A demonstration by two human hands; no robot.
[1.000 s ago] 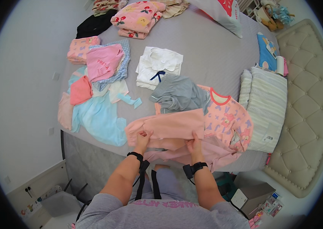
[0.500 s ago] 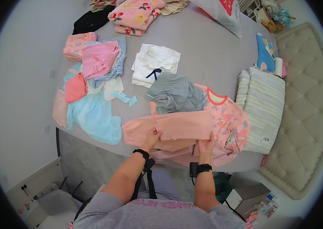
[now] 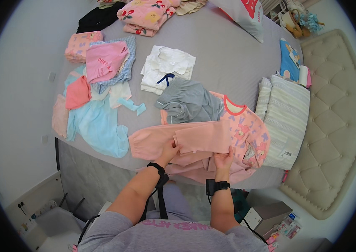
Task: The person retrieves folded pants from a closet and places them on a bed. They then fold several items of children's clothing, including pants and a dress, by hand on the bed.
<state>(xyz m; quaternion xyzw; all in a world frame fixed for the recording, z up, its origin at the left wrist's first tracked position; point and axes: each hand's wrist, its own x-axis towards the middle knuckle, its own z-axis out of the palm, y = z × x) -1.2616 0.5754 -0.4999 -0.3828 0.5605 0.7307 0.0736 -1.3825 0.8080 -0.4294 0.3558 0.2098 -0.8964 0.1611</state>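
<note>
Peach-pink pants (image 3: 148,140) lie across the near edge of the bed, with a folded panel on top. My left hand (image 3: 168,152) is closed in a pinch on the left end of that panel. At its right end my right hand (image 3: 223,159) grips the lower edge, palm turned up and some fingers hidden by the cloth. Beyond and to the right, a peach patterned top (image 3: 249,130) with a red neckband lies partly under the pants. Crumpled grey shorts (image 3: 190,101) rest on that top.
White folded clothes (image 3: 167,65) lie past the shorts. Leftward are a light blue garment (image 3: 98,128), a pink folded shirt (image 3: 106,62) and a coral cloth (image 3: 78,92). A striped folded quilt (image 3: 289,122) sits by the padded headboard (image 3: 333,109). A plastic bag (image 3: 245,17) stands at the far side.
The whole view has shifted slightly, so the bed and clothes appear a little further left. Both hands keep their hold on the pants, whose folded panel looks nearly the same.
</note>
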